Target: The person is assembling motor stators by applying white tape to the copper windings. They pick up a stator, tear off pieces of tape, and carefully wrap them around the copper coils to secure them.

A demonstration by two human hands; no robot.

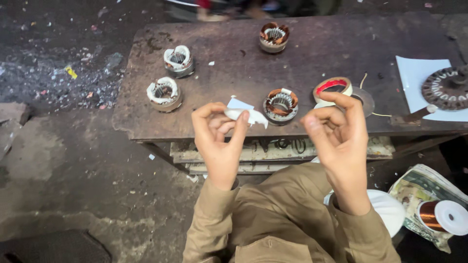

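Note:
My left hand [219, 136] is raised in front of the low workbench [219, 83] and pinches a small folded piece of white paper [245, 114] between thumb and fingers. My right hand [339, 134] is up beside it, fingers curled, thumb and forefinger pinched with nothing I can make out between them. Just beyond the paper sits a small motor stator with copper windings [281, 104]. A roll of tape with a red inside [333, 87] lies behind my right hand.
Three more wound stators stand on the bench [165, 93] [178, 60] [273, 37]. A large round stator core [446, 87] rests on white paper at the right edge. A copper wire spool [441, 216] lies on newspaper at lower right. Debris litters the floor on the left.

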